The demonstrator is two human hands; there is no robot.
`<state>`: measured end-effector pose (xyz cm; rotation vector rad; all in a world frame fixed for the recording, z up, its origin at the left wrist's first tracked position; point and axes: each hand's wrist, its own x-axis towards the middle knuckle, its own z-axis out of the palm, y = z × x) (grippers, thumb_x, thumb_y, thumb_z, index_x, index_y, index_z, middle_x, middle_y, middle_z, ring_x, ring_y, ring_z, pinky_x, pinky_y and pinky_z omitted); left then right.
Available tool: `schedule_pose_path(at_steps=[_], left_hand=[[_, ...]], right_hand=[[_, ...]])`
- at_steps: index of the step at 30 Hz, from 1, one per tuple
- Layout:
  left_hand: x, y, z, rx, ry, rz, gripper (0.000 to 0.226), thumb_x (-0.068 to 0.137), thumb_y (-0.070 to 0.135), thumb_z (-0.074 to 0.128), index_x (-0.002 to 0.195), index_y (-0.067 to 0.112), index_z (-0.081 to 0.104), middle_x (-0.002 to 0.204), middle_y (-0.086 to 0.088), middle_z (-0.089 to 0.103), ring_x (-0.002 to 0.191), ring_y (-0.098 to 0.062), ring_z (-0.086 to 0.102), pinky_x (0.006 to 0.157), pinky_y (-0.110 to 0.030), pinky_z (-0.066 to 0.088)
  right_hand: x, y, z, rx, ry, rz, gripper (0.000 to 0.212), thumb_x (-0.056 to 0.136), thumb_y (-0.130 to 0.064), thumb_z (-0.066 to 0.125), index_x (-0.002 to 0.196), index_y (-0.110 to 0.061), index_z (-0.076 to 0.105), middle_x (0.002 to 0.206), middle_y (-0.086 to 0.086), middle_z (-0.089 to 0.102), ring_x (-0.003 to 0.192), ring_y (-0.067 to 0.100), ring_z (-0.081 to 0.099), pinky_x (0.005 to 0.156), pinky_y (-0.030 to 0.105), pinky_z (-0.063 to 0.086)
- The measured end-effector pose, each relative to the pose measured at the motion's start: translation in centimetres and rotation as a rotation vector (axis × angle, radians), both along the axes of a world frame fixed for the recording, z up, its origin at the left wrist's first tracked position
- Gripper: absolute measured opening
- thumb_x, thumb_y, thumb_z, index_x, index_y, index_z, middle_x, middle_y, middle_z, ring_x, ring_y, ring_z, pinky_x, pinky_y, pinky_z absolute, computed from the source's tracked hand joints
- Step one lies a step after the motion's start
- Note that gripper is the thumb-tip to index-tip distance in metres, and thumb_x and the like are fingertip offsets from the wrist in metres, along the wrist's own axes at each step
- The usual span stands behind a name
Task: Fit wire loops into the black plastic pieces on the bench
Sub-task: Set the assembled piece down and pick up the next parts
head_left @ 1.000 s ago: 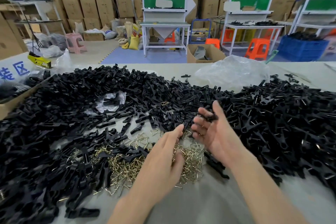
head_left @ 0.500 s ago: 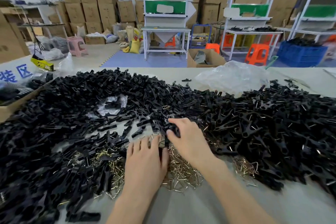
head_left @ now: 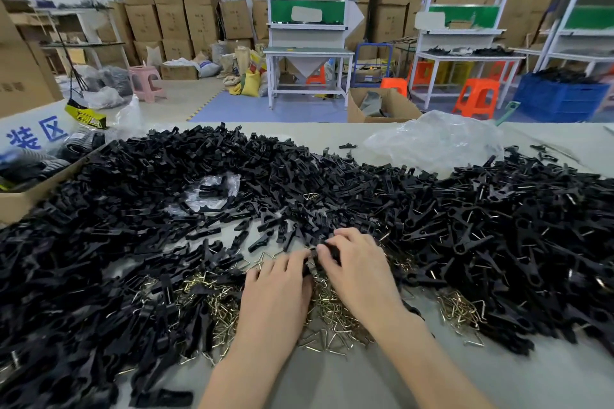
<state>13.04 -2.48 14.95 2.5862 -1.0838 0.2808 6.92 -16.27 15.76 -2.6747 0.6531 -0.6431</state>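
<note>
We see matt black plastic pieces [head_left: 498, 226] heaped across a smooth, pale, matt table [head_left: 365, 382]. Among them lie thin wire loops [head_left: 332, 315] of bright, brassy metal that glints. A crumpled bag [head_left: 432, 143] of clear plastic film looks glossy, and another scrap [head_left: 212, 189] of the same shiny film shows among the pieces. At the table's left edge we note a dull brown cardboard box [head_left: 20, 202]. Behind stand stacked cardboard cartons [head_left: 172, 10], white-painted metal workbenches [head_left: 309, 53], glossy orange plastic stools [head_left: 476, 96] and a blue plastic crate [head_left: 561, 100].
</note>
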Motion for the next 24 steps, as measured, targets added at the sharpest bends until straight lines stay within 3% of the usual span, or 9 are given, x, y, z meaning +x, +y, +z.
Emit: schedule_pose_path(at_steps=[2, 4, 7, 9, 11, 15, 18, 24], left_hand=[[-0.1, 0.1, 0.2, -0.06, 0.027, -0.007, 0.044, 0.105, 0.043, 0.034, 0.149, 0.033, 0.035, 0.138, 0.016, 0.053, 0.129, -0.008, 0.047, 0.108, -0.029, 0.032], [-0.4, 0.0, 0.5, -0.133, 0.047, 0.006, 0.046, 0.106, 0.042, 0.033, 0.15, 0.028, 0.037, 0.138, 0.013, 0.053, 0.131, -0.01, 0.045, 0.111, -0.029, 0.027], [-0.9, -0.2, 1.1, -0.323, 0.111, -0.026, 0.043, 0.103, 0.037, 0.046, 0.144, 0.024, 0.049, 0.127, 0.013, 0.058, 0.124, -0.01, 0.047, 0.108, -0.027, 0.027], [-1.3, -0.5, 1.3, -0.452, 0.178, -0.085, 0.039, 0.1, 0.033, 0.054, 0.138, 0.027, 0.055, 0.114, 0.023, 0.054, 0.112, -0.001, 0.048, 0.1, -0.018, 0.031], [-1.8, -0.7, 1.5, -0.552, 0.24, -0.149, 0.031, 0.098, 0.024, 0.061, 0.128, 0.031, 0.059, 0.106, 0.03, 0.051, 0.106, 0.005, 0.051, 0.092, -0.008, 0.036], [-2.5, -1.0, 1.8, -0.633, 0.264, -0.216, 0.038, 0.093, 0.014, 0.069, 0.103, 0.048, 0.055, 0.102, 0.034, 0.058, 0.102, 0.014, 0.054, 0.085, 0.0, 0.036], [-2.5, -1.1, 1.4, -0.598, 0.264, -0.194, 0.024, 0.094, 0.017, 0.069, 0.112, 0.032, 0.068, 0.099, 0.031, 0.061, 0.101, 0.015, 0.055, 0.084, 0.0, 0.038], [-3.1, -1.2, 1.3, -0.509, 0.204, -0.218, 0.035, 0.099, 0.027, 0.059, 0.133, 0.022, 0.063, 0.104, 0.019, 0.056, 0.095, 0.008, 0.055, 0.079, -0.008, 0.042]], right_hand=[[-1.5, -0.2, 0.1, 0.118, -0.16, 0.021, 0.035, 0.103, -0.042, 0.049, 0.12, -0.02, 0.07, 0.12, -0.011, 0.063, 0.112, 0.01, 0.056, 0.099, 0.023, 0.042], [-3.4, -0.2, 0.2, 0.32, -0.28, 0.04, 0.03, 0.101, -0.042, 0.054, 0.121, -0.026, 0.07, 0.108, -0.019, 0.068, 0.1, 0.0, 0.061, 0.086, 0.008, 0.042], [-5.6, 0.0, 0.2, 0.673, -0.356, 0.09, 0.015, 0.097, -0.041, 0.063, 0.109, -0.042, 0.07, 0.088, -0.014, 0.075, 0.071, 0.003, 0.064, 0.063, 0.013, 0.047], [-6.3, 0.2, 0.1, 0.796, -0.383, 0.123, 0.012, 0.095, -0.035, 0.066, 0.106, -0.04, 0.069, 0.091, -0.011, 0.077, 0.082, 0.006, 0.07, 0.076, 0.024, 0.056], [-6.5, 0.3, 0.1, 0.859, -0.407, 0.172, 0.016, 0.095, -0.029, 0.067, 0.11, -0.034, 0.065, 0.095, -0.01, 0.079, 0.093, 0.007, 0.073, 0.083, 0.022, 0.056], [-6.4, 0.7, 0.1, 0.845, -0.425, 0.221, 0.024, 0.093, -0.027, 0.071, 0.106, -0.045, 0.063, 0.093, -0.01, 0.079, 0.09, 0.007, 0.074, 0.084, 0.018, 0.055], [-6.4, 0.8, -0.2, 0.788, -0.438, 0.222, 0.033, 0.093, -0.027, 0.071, 0.103, -0.057, 0.061, 0.09, -0.013, 0.079, 0.083, 0.005, 0.075, 0.08, 0.016, 0.055], [-6.1, 0.5, -1.0, 0.658, -0.44, 0.225, 0.058, 0.096, -0.028, 0.069, 0.104, -0.082, 0.049, 0.086, -0.024, 0.076, 0.078, -0.002, 0.074, 0.07, 0.008, 0.053]])
